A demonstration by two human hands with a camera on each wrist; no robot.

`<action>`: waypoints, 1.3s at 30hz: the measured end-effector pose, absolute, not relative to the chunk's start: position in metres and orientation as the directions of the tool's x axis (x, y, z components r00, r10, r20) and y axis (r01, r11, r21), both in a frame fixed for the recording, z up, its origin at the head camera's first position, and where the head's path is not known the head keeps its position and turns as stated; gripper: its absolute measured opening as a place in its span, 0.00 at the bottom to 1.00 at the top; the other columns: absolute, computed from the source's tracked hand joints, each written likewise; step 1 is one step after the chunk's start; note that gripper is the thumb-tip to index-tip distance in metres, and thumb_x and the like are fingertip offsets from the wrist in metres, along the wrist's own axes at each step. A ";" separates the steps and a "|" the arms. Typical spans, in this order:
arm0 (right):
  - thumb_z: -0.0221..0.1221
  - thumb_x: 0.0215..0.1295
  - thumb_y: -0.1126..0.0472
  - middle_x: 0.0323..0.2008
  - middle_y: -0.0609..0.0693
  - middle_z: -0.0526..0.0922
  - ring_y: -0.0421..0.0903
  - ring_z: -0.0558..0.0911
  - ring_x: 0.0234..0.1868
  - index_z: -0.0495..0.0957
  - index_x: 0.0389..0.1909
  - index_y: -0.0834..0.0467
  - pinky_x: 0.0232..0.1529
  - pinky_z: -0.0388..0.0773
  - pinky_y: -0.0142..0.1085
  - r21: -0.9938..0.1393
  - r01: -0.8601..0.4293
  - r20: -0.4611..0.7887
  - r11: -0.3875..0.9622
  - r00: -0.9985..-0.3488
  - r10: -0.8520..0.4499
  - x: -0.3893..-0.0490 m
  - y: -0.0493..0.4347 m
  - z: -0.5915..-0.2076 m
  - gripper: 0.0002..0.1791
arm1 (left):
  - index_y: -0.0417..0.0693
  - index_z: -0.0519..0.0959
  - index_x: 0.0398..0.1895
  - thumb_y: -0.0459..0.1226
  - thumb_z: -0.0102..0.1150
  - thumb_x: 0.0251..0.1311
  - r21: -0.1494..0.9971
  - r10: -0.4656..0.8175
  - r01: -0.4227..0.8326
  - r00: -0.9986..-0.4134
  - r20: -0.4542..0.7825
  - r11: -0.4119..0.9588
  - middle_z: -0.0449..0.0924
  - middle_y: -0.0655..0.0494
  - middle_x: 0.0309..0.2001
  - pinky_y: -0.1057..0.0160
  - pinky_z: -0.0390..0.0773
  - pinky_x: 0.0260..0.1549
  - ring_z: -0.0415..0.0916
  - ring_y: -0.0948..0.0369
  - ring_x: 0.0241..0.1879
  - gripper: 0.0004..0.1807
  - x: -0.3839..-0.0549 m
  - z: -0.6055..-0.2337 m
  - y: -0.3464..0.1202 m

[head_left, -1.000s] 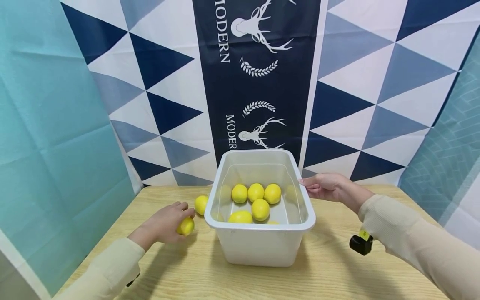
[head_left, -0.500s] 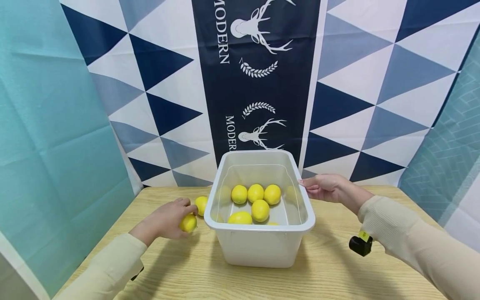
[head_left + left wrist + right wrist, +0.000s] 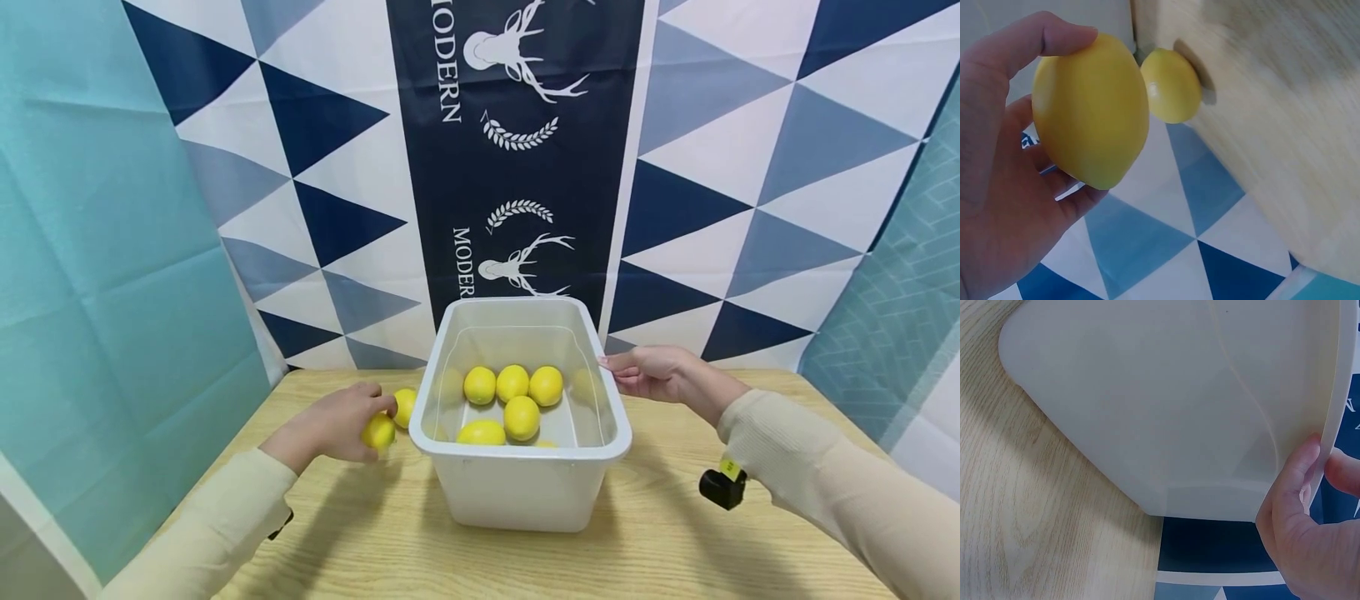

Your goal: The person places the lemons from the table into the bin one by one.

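My left hand (image 3: pixel 341 423) grips a yellow lemon (image 3: pixel 1091 112), thumb on one side and fingers curled behind it, to the left of the bin. A second lemon (image 3: pixel 1172 86) lies on the table just beyond, close to the bin's left side. The white plastic bin (image 3: pixel 517 492) stands upright in the middle, with several lemons (image 3: pixel 521 418) on its floor; one near the front wall is mostly hidden by the rim. On the bin's right side, my right hand (image 3: pixel 1310 531) pinches the rim between thumb and fingers.
A light wooden table (image 3: pixel 360 550) carries everything. Behind it hangs a patterned cloth (image 3: pixel 525 167) with triangles and deer heads, and a teal cloth (image 3: pixel 135 292) closes off the left. A small black device (image 3: pixel 722 489) hangs at my right sleeve.
My left hand has moved slightly forward and right with the lemon, nearer the loose lemon and the bin. My right hand and the bin have stayed in place.
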State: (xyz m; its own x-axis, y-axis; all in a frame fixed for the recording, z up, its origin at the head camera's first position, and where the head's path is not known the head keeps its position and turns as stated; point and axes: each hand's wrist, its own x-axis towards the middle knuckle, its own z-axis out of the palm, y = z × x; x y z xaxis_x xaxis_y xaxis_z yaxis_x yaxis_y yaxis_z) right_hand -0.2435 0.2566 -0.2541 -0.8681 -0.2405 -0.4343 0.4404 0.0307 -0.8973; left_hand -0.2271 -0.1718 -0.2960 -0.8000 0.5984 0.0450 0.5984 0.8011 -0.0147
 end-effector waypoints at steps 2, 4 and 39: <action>0.58 0.65 0.66 0.30 0.47 0.82 0.37 0.83 0.32 0.68 0.49 0.63 0.41 0.83 0.27 -0.898 0.440 -0.434 0.033 -0.869 -0.239 -0.244 0.257 -0.254 0.14 | 0.51 0.77 0.44 0.40 0.71 0.36 -0.007 0.588 0.588 -0.808 0.032 0.809 0.70 0.57 0.35 0.64 0.71 0.32 0.66 0.61 0.33 0.25 -0.227 -0.293 -0.171; 0.58 0.65 0.66 0.30 0.47 0.82 0.37 0.83 0.32 0.68 0.50 0.63 0.41 0.83 0.27 -0.898 0.438 -0.434 0.038 -0.869 -0.238 -0.244 0.257 -0.254 0.15 | 0.51 0.77 0.44 0.39 0.71 0.36 0.000 0.573 0.573 -0.820 0.019 0.820 0.71 0.57 0.36 0.63 0.72 0.33 0.66 0.61 0.34 0.25 -0.227 -0.290 -0.171; 0.57 0.65 0.66 0.30 0.46 0.81 0.36 0.81 0.32 0.70 0.46 0.62 0.41 0.82 0.25 -0.899 0.435 -0.433 0.054 -0.865 -0.253 -0.244 0.257 -0.254 0.11 | 0.51 0.76 0.46 0.39 0.69 0.40 -0.013 0.454 0.457 -0.887 -0.084 0.890 0.74 0.53 0.40 0.62 0.74 0.32 0.70 0.58 0.33 0.24 -0.227 -0.236 -0.151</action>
